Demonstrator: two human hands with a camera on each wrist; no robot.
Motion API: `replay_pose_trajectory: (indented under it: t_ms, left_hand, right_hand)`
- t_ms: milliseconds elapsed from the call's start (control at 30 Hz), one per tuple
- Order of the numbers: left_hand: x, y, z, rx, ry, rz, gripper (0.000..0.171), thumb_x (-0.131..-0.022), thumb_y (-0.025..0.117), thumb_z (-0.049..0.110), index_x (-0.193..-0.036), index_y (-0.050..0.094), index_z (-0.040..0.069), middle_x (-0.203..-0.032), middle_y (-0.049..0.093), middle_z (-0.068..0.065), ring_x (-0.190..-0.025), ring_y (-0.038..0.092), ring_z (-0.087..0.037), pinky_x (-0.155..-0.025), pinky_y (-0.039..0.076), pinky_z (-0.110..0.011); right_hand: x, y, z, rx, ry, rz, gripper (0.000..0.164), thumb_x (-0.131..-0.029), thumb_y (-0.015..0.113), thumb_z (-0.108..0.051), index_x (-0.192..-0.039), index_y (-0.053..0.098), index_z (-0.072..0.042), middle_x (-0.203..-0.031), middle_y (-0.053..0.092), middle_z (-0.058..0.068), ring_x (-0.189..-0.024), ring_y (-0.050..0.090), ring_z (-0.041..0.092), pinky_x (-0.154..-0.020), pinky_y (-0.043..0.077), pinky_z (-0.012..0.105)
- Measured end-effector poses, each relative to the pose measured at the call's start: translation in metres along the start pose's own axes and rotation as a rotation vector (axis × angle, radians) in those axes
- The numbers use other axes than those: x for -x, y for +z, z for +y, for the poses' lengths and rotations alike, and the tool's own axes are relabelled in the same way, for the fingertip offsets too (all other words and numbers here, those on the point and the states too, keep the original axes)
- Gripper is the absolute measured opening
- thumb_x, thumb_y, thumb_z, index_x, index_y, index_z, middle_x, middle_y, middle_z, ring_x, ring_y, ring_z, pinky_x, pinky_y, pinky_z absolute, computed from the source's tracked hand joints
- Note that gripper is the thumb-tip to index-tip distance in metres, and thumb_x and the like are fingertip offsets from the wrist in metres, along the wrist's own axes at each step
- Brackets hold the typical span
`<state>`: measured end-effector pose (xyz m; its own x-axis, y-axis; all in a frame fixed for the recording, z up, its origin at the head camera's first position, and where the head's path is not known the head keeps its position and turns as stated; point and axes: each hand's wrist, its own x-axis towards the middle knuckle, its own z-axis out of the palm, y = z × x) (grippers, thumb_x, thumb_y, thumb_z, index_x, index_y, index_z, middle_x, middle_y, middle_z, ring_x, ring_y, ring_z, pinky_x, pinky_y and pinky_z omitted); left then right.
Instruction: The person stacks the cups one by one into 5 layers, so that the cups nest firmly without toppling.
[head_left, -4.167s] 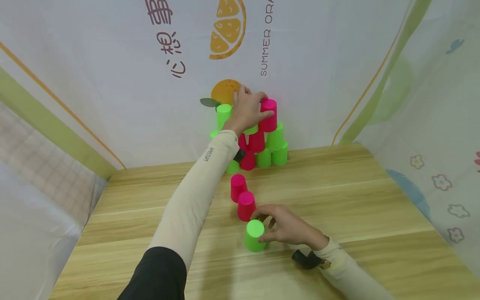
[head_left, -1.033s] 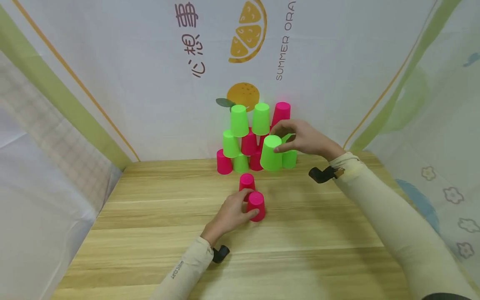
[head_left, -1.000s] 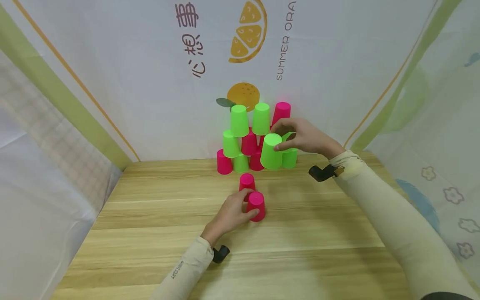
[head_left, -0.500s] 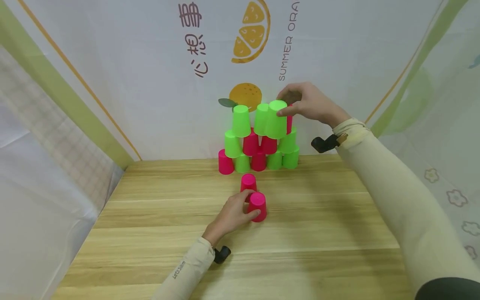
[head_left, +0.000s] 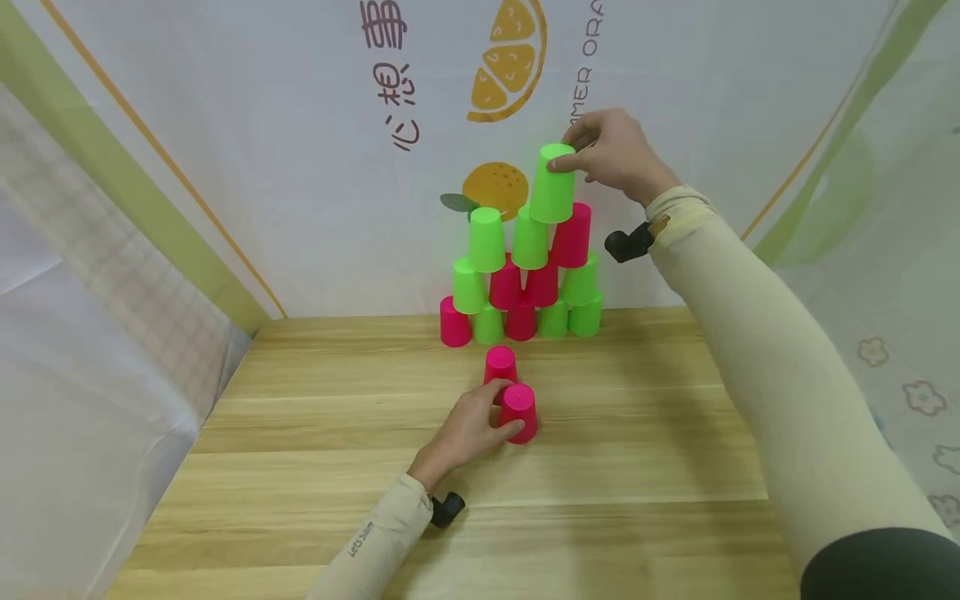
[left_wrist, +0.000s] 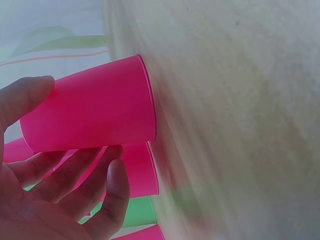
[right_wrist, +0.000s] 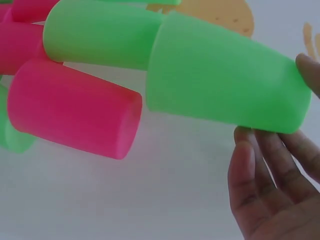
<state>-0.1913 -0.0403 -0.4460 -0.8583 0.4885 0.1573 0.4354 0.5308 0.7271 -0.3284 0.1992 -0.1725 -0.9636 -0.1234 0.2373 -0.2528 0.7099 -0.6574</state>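
Note:
High over the cup stack, my right hand [head_left: 621,155] pinches an upside-down green cup [head_left: 552,190] near its narrow top. The cup's wide rim overlaps the tops of a green cup [head_left: 530,242] and a pink cup [head_left: 573,237] in the stack's third row. In the right wrist view, thumb and fingers lie on opposite sides of the held green cup [right_wrist: 225,75]. Lower down, my left hand [head_left: 463,429] holds an upside-down pink cup [head_left: 519,410] standing on the table, its thumb on the near side. Another pink cup [head_left: 500,362] stands just behind it.
The stack rises in three rows against a white printed cloth [head_left: 337,208]. Its bottom row has pink and green cups, including a pink cup [head_left: 454,323] at the left end. The wooden table [head_left: 315,433] extends to both sides. Cloth also hangs at left and right.
My right hand has raised the green cup from in front of the stack to above its third row. My left hand has stayed at the pink cup over the last second.

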Motion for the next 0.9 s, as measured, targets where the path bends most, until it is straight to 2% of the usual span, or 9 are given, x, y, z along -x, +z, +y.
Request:
replay_pose_trajectory:
  t_ms: [233, 433, 700, 900]
  left_hand:
    - [0.001, -0.002, -0.004, -0.001, 0.01, -0.003, 0.05, -0.089, 0.076, 0.016, -0.132, 0.055, 0.004, -0.123, 0.067, -0.011, -0.113, 0.067, -0.027, -0.098, 0.057, -0.042]
    - [0.001, -0.003, -0.006, 0.014, 0.033, 0.0, 0.05, -0.089, 0.076, 0.014, -0.132, 0.054, 0.003, -0.123, 0.067, -0.011, -0.115, 0.066, -0.026, -0.099, 0.057, -0.043]
    - [0.003, -0.002, -0.006, 0.008, 0.07, 0.033, 0.048, -0.088, 0.077, 0.015, -0.13, 0.056, 0.004, -0.121, 0.069, -0.01, -0.114, 0.066, -0.025, -0.099, 0.057, -0.043]
    - [0.005, -0.012, 0.0, -0.001, 0.074, 0.047, 0.049, -0.088, 0.077, 0.018, -0.131, 0.056, 0.006, -0.118, 0.07, -0.008, -0.107, 0.067, -0.022, -0.09, 0.06, -0.042]
  right_hand:
    - [-0.008, 0.008, 0.001, 0.025, 0.087, 0.068, 0.054, -0.088, 0.076, -0.037, -0.129, 0.062, -0.007, -0.1, 0.06, -0.008, -0.096, 0.057, 0.015, -0.077, 0.055, 0.023]
    - [-0.007, 0.012, 0.0, 0.026, 0.114, 0.098, 0.054, -0.088, 0.076, -0.038, -0.13, 0.063, -0.007, -0.098, 0.059, -0.008, -0.091, 0.056, 0.012, -0.074, 0.055, 0.021]
    - [-0.004, 0.016, 0.001, 0.044, 0.116, 0.112, 0.059, -0.09, 0.073, -0.039, -0.137, 0.055, -0.009, -0.128, 0.061, 0.008, -0.103, 0.059, 0.018, -0.081, 0.057, 0.024]
    - [0.003, 0.016, 0.003, 0.053, 0.111, 0.121, 0.065, -0.089, 0.072, -0.041, -0.142, 0.048, -0.012, -0.139, 0.059, 0.011, -0.12, 0.057, 0.023, -0.095, 0.055, 0.037]
